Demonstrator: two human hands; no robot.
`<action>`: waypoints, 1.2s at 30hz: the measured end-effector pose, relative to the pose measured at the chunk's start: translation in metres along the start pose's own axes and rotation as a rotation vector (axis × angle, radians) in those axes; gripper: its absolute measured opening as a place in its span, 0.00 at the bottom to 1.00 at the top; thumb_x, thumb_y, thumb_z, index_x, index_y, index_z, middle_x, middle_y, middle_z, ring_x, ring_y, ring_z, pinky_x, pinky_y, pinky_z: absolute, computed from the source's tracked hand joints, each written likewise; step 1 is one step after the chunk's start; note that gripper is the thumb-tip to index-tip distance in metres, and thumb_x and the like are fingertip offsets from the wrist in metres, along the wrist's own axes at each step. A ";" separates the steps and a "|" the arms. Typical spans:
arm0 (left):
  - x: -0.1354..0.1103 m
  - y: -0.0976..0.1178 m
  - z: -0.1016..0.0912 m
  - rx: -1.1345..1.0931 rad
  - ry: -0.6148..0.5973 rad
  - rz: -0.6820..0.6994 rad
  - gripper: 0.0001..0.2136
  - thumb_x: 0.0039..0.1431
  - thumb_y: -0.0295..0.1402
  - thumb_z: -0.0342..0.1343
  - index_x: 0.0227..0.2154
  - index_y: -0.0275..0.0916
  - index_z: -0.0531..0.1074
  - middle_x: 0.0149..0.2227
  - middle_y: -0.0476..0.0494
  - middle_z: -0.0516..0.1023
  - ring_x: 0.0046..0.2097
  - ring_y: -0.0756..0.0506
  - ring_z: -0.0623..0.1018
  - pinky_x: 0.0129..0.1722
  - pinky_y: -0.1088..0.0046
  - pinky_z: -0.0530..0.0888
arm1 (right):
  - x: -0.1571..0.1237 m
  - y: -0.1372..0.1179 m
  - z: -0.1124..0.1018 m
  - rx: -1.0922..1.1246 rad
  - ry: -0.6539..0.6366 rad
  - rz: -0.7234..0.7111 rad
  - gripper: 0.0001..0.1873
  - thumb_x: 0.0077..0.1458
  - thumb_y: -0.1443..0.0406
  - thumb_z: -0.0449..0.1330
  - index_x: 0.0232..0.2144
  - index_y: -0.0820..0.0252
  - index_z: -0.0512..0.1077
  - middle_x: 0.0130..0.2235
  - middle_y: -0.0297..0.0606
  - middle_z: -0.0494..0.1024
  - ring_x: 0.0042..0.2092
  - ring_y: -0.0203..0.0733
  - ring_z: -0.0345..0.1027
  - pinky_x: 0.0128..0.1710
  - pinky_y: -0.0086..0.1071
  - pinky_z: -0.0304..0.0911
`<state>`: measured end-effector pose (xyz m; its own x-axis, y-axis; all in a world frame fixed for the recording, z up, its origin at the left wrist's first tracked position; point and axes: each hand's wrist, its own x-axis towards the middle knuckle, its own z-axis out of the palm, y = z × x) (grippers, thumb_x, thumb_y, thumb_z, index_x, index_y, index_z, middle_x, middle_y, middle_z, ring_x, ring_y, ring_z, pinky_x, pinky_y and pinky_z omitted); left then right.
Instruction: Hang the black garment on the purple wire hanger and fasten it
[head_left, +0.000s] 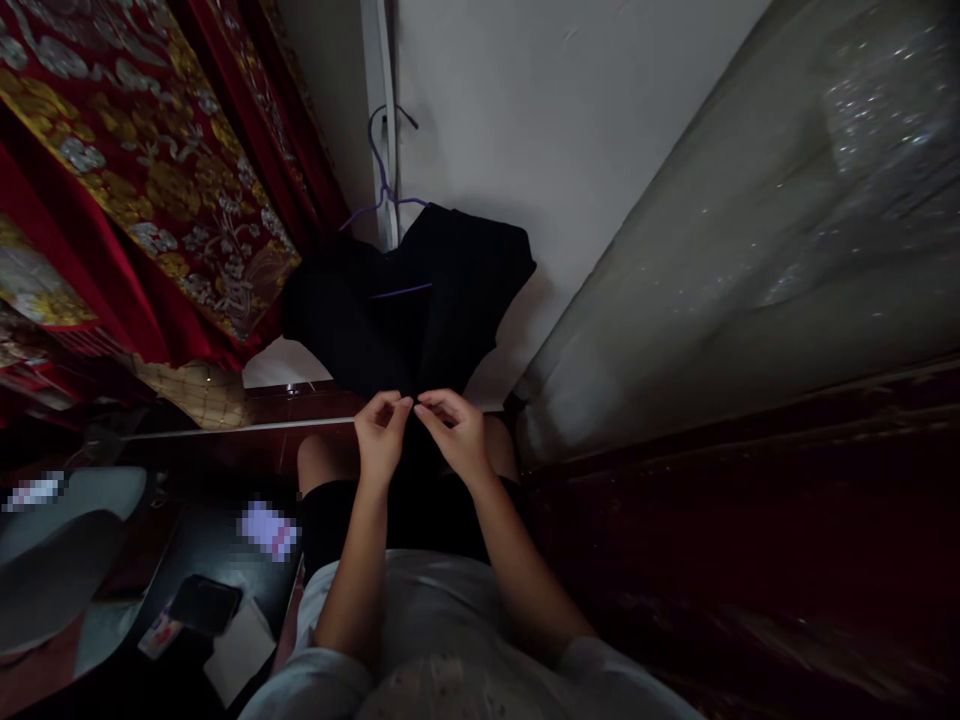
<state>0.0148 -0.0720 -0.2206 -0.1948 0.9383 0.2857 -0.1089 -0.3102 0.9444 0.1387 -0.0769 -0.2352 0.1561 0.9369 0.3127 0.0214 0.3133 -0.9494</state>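
Observation:
A black garment point(420, 300) hangs on a purple hanger point(382, 180) against a white wall, straight in front of me. My left hand point(381, 432) and my right hand point(454, 430) meet at its lower edge. Both hands pinch the dark cloth between thumb and fingers, fingertips nearly touching each other. The garment's lower part runs down between my forearms and is lost in the dark over my lap.
Red and gold patterned cloth point(150, 170) hangs at the left. A grey glittery curtain point(750, 250) fills the right. On a dark surface at the lower left lie a black phone-like object point(204, 603), papers and a grey rounded item point(60, 550).

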 end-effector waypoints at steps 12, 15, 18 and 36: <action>-0.003 -0.006 -0.001 -0.057 -0.127 -0.080 0.12 0.54 0.32 0.67 0.42 0.39 0.76 0.41 0.46 0.78 0.46 0.46 0.78 0.48 0.73 0.74 | 0.000 0.004 0.001 -0.034 -0.045 -0.004 0.12 0.61 0.55 0.61 0.35 0.57 0.75 0.35 0.38 0.80 0.37 0.42 0.76 0.36 0.34 0.70; -0.004 -0.011 -0.003 -0.021 -0.200 -0.085 0.17 0.50 0.29 0.68 0.44 0.39 0.77 0.44 0.44 0.80 0.49 0.44 0.79 0.53 0.68 0.74 | -0.001 0.004 0.000 -0.084 0.000 -0.069 0.10 0.61 0.57 0.61 0.35 0.57 0.75 0.33 0.37 0.80 0.35 0.41 0.76 0.36 0.33 0.70; -0.007 -0.011 -0.003 0.082 -0.211 -0.030 0.10 0.55 0.31 0.66 0.40 0.38 0.79 0.39 0.44 0.81 0.44 0.45 0.80 0.50 0.69 0.74 | -0.003 0.000 -0.004 -0.151 0.090 -0.160 0.09 0.61 0.58 0.61 0.34 0.56 0.75 0.32 0.36 0.80 0.33 0.40 0.74 0.35 0.33 0.70; -0.024 0.011 0.007 0.363 -0.347 0.158 0.04 0.60 0.25 0.59 0.31 0.38 0.76 0.33 0.44 0.78 0.37 0.45 0.79 0.40 0.70 0.73 | 0.227 -0.068 -0.007 -0.635 0.061 -0.674 0.18 0.73 0.53 0.48 0.43 0.59 0.70 0.44 0.41 0.76 0.49 0.45 0.73 0.53 0.41 0.67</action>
<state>0.0248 -0.0967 -0.2157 0.1598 0.8989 0.4080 0.2526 -0.4368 0.8634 0.1794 0.1131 -0.1005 -0.0344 0.5725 0.8192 0.6607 0.6280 -0.4111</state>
